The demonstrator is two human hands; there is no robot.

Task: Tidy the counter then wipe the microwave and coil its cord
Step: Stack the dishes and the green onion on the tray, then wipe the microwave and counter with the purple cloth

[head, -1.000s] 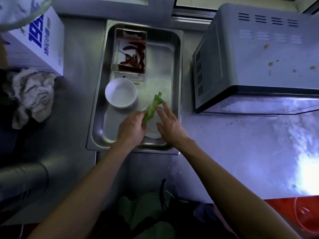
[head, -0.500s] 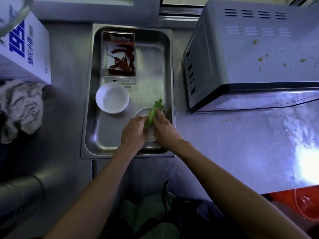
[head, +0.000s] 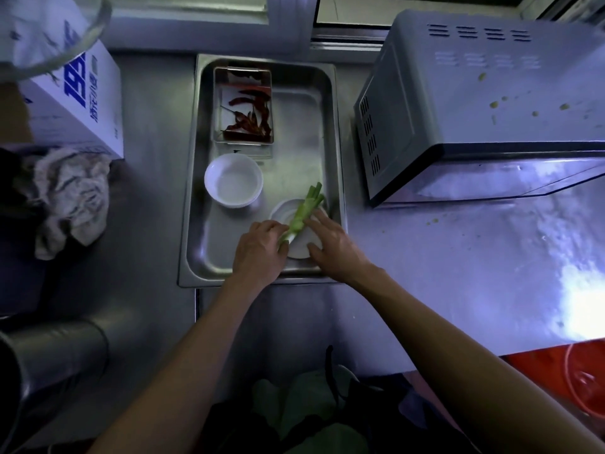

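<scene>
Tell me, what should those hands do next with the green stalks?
Probably lower the green stalks onto the small white dish beneath them: the left hand grips their pale end over it, and the right hand steadies the dish inside the steel tray.

Looks to me like working kitchen: steel surface (head: 458, 273), splattered microwave (head: 474, 103), steel pan (head: 196, 191) with chillies (head: 250, 117) and bowl (head: 233, 181), rag (head: 70, 198) at left.
</scene>
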